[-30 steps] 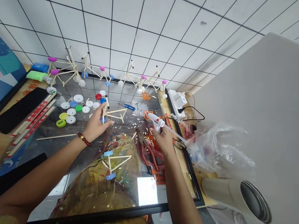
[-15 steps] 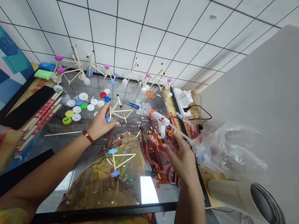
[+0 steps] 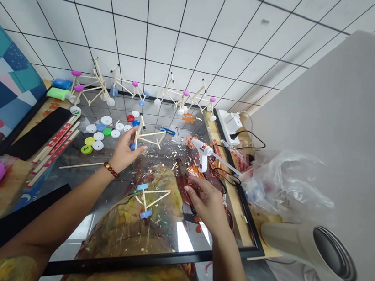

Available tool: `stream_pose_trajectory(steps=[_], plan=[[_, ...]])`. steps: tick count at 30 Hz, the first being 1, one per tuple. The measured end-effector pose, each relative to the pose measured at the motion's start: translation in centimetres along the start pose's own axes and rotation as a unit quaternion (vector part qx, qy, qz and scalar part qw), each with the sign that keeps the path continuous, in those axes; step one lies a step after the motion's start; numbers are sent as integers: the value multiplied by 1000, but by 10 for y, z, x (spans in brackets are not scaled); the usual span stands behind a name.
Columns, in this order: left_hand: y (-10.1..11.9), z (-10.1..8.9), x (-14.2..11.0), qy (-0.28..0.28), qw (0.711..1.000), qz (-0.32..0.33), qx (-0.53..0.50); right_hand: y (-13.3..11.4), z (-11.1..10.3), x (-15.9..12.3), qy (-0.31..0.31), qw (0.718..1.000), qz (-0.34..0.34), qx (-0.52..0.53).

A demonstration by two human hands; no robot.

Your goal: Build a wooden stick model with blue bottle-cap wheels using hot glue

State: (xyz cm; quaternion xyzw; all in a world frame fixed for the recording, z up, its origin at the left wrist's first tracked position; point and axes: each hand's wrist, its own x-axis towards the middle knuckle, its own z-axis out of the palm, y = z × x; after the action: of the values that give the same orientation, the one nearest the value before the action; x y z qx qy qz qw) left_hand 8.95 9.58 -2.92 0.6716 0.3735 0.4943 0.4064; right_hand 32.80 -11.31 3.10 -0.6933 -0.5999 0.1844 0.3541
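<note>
My left hand (image 3: 124, 151), with a beaded bracelet at the wrist, grips a small bicycle-like frame of wooden sticks (image 3: 151, 139) by its blue cap wheel (image 3: 133, 146), thumb on the near side. A dark-tipped stick rises from that frame. My right hand (image 3: 208, 204) is empty, its fingers apart, above dark-handled pliers (image 3: 186, 191) that it partly hides. Just beyond it a white glue gun (image 3: 202, 154) lies on the glass-topped table. Between my forearms sits a second stick frame (image 3: 154, 197) with two light-blue caps.
Several finished-looking stick models (image 3: 91, 86) with pink tops line the tiled wall. Loose bottle caps (image 3: 98, 136) lie at left, beside bundled sticks (image 3: 56, 141). A blue cutter (image 3: 166, 130) and wood scraps are mid-table. At right are a power strip (image 3: 225, 126) and plastic bag (image 3: 285, 185).
My left hand has closed on the stick frame and shifted it slightly left. My right hand has moved left and nearer to me, away from the glue gun.
</note>
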Motion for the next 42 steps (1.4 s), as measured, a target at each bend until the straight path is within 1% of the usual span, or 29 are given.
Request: stream_pose_trajectory(steps=[4,8,11,12,14,16,18,19,21,24,26,28,31,34,37,39,42], plan=[[3,-3,2,2,999,4,-33,-19,15,1,-39,997,-60,-8],[7,-7,3,21,999,9,-32,-43,29,0,-85,986,-133,-54],[6,-8,3,50,998,22,-30,-49,33,13,-108,977,-149,-107],[6,-8,3,63,997,22,-30,-48,33,22,-112,976,-142,-125],[5,-8,3,95,995,18,-35,-44,33,51,-111,974,-109,-163],[5,-7,3,125,991,15,-41,-38,35,87,-95,970,-60,-215],[5,-7,2,146,988,17,-45,-33,41,124,-83,956,-19,-279],[5,-6,2,151,987,20,-45,-32,45,140,-84,948,-8,-307],[5,-6,1,149,988,21,-44,-32,57,165,-78,942,-4,-326],[4,-6,0,133,990,17,-39,-36,74,183,-73,937,-5,-342],[5,-6,-1,122,992,15,-40,-39,83,185,-85,932,-13,-352],[5,-6,-2,116,992,16,-45,-41,86,180,-104,927,-28,-359],[6,-6,-1,120,991,17,-53,-40,84,165,-126,921,-48,-365],[5,-6,-1,124,990,19,-57,-41,78,147,-131,919,-57,-368],[4,-5,0,120,991,29,-53,-44,71,131,-121,919,-61,-369],[3,-6,1,115,992,34,-49,-47,65,121,-103,928,-53,-355],[4,-6,1,109,992,34,-51,-49,47,95,-67,946,-7,-317]])
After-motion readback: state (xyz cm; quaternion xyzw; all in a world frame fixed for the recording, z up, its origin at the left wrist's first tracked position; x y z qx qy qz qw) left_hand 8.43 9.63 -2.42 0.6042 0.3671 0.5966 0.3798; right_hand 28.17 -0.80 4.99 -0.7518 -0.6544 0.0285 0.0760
